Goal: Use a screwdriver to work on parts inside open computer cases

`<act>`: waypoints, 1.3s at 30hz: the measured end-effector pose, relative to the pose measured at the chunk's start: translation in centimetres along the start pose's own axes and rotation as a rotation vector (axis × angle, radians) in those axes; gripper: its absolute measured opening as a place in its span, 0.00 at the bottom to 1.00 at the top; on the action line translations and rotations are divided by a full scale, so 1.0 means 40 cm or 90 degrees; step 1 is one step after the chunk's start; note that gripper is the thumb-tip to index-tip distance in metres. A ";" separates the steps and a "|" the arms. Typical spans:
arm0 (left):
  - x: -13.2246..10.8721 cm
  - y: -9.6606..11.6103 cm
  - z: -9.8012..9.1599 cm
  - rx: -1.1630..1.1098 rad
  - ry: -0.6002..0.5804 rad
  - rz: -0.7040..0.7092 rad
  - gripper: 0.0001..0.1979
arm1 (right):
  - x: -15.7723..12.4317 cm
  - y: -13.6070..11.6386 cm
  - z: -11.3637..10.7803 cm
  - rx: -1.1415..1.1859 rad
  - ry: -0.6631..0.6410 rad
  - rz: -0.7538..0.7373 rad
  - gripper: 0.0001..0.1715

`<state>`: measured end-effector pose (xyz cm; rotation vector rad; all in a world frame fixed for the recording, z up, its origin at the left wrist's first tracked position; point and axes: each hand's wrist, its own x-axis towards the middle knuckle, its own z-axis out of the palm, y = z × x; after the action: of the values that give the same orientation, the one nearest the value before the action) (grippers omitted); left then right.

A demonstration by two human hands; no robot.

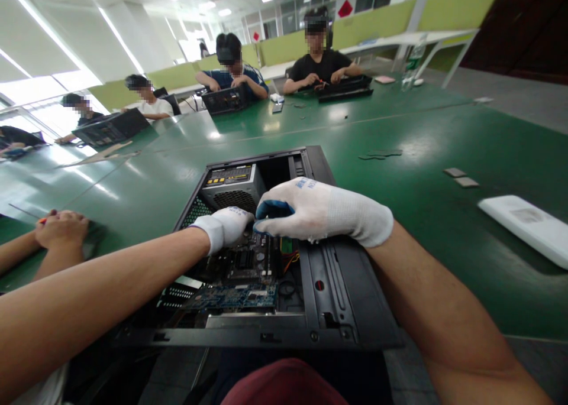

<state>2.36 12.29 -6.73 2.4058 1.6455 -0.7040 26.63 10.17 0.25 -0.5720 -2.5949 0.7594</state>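
Curling beside the left hand (228,224), the right hand (299,210) leaves a gap behind its fingertips; I cannot tell whether either grips anything. A light touch would best spare the motherboard (254,266) below, inside the computer case (352,281) at the near edge of the worktop (426,124).

The case (350,281) lies open above, but a power supply (233,183) blocks its far left corner.

The white gloves (306,210) (knit-cuffed) carry blue lettering (306,184).
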 end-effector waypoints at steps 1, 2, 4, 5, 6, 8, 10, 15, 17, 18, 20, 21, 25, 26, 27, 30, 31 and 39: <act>0.000 0.001 -0.001 0.000 -0.002 -0.003 0.19 | 0.000 -0.001 -0.001 -0.001 -0.002 0.002 0.15; 0.001 0.002 -0.003 -0.001 -0.003 -0.006 0.19 | 0.000 -0.001 -0.001 -0.001 -0.004 0.003 0.15; 0.003 0.005 -0.007 -0.003 -0.007 -0.011 0.19 | 0.000 -0.002 -0.002 0.000 -0.007 0.001 0.15; 0.004 0.007 -0.010 -0.006 -0.009 -0.012 0.19 | 0.000 -0.001 -0.002 0.001 -0.006 -0.002 0.15; 0.005 0.008 -0.012 -0.009 -0.010 -0.011 0.20 | 0.000 -0.001 -0.002 0.002 -0.003 -0.004 0.15; 0.008 0.009 -0.014 -0.018 -0.014 -0.010 0.19 | 0.000 0.000 -0.001 0.004 0.002 -0.006 0.15; 0.011 0.007 -0.014 -0.029 -0.018 -0.009 0.19 | -0.001 -0.001 -0.002 0.007 0.004 0.001 0.16; 0.012 0.000 -0.010 -0.065 -0.015 -0.004 0.18 | -0.003 -0.017 -0.007 0.035 -0.005 0.026 0.15; 0.009 0.001 -0.008 -0.075 -0.011 -0.004 0.17 | -0.005 -0.026 -0.010 0.054 -0.009 0.038 0.15; 0.007 0.002 -0.008 -0.077 -0.008 -0.005 0.18 | -0.006 -0.031 -0.012 0.061 -0.008 0.044 0.15; 0.002 0.007 -0.009 -0.077 -0.002 -0.009 0.18 | -0.011 -0.040 -0.012 0.066 0.002 0.057 0.17; -0.001 0.009 -0.011 -0.075 0.002 -0.012 0.18 | -0.014 -0.044 -0.012 0.068 0.008 0.062 0.18; -0.015 0.022 -0.030 -0.051 0.015 -0.025 0.24 | -0.028 -0.059 -0.009 0.085 0.046 0.077 0.19; -0.020 0.027 -0.036 -0.043 0.020 -0.026 0.28 | -0.031 -0.061 -0.008 0.086 0.061 0.080 0.19; -0.027 0.031 -0.042 -0.037 0.025 -0.027 0.30 | -0.034 -0.064 -0.007 0.081 0.078 0.087 0.19; -0.049 0.045 -0.055 -0.036 0.046 -0.019 0.25 | -0.052 -0.067 -0.002 0.027 0.154 0.119 0.20; -0.057 0.048 -0.057 -0.042 0.055 -0.014 0.23 | -0.063 -0.066 0.002 -0.002 0.187 0.135 0.21; -0.113 0.049 -0.064 -0.108 0.140 0.013 0.26 | -0.235 -0.040 0.079 -0.020 0.333 0.447 0.58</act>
<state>3.59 8.67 -2.70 2.4446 1.6778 -0.2914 32.73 3.14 -3.54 -1.5035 -1.9097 0.6427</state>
